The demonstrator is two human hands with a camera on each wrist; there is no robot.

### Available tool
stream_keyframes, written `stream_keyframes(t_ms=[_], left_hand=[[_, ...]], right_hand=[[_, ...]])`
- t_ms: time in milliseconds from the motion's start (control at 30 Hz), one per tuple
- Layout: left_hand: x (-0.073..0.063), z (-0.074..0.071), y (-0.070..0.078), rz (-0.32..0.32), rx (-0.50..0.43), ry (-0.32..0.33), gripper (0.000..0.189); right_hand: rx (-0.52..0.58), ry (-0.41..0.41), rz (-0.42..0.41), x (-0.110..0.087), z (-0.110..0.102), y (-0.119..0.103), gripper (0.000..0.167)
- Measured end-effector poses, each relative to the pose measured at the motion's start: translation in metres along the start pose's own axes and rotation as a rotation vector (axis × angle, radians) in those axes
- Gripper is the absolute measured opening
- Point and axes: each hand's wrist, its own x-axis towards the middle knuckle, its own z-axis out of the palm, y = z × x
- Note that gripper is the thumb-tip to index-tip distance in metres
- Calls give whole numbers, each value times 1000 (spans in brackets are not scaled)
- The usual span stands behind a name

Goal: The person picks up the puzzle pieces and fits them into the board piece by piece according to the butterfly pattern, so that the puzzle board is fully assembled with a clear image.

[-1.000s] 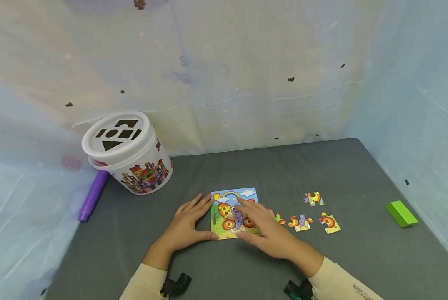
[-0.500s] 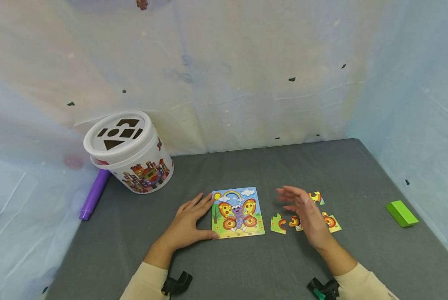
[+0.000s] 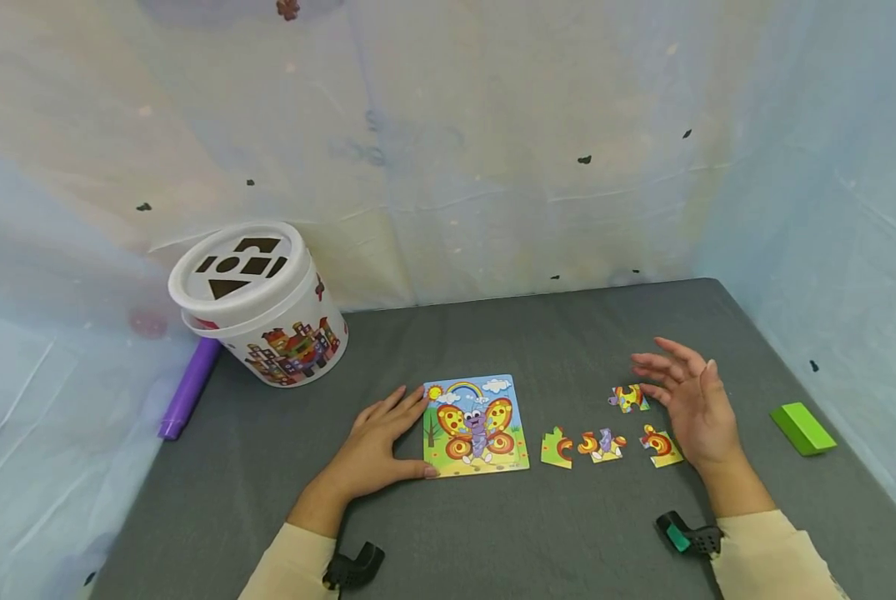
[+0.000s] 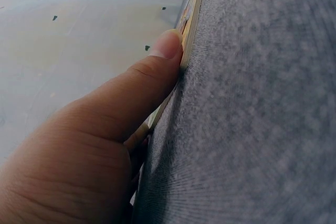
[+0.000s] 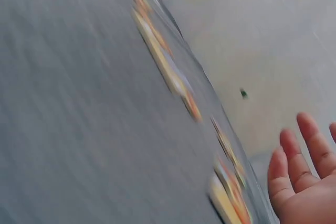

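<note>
A square butterfly picture puzzle board (image 3: 476,425) lies flat on the grey table. My left hand (image 3: 376,442) rests beside its left edge, fingertips at the upper left corner and thumb at the lower left one. In the left wrist view the thumb (image 4: 142,80) lies against the board's edge. My right hand (image 3: 698,408) holds nothing; its fingers are loosely spread, palm turned inward, near the upper puzzle piece (image 3: 628,398). Three more pieces lie in a row: a green-and-red one (image 3: 556,448), a purple one (image 3: 603,446) and a red-and-yellow one (image 3: 661,447).
A white bucket (image 3: 260,304) with a shape-sorter lid stands at the back left. Next to it lies a purple cylinder (image 3: 191,387). A green block (image 3: 803,428) sits near the table's right edge. Pale sheeting (image 3: 478,167) hangs behind.
My right hand has come off the board and swung right over the pieces to their right side, uncovering the butterfly picture. The left hand has stayed at the board's edge.
</note>
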Motion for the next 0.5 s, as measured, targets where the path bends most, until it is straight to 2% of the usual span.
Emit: stream_keyframes(t_ms=[133,233,300,367,500], left_hand=[[0,0,0,0,1,-1,113],[0,0,0,2,1,2,113],[0,0,0,1,0,1,113],[1,0,-1,1,0,-2,113],[1,0,0,-6,-5,-10,113]], right_hand=[[-87,60,91,-2,-21,-3,54],[-257,68,200,-2,-29,-4,45],[-423,41,268,-2,-31,-4,46],[-590,-8,318,-1,-32,-4,53],[-825,-116,355,0,-32,-4,63]])
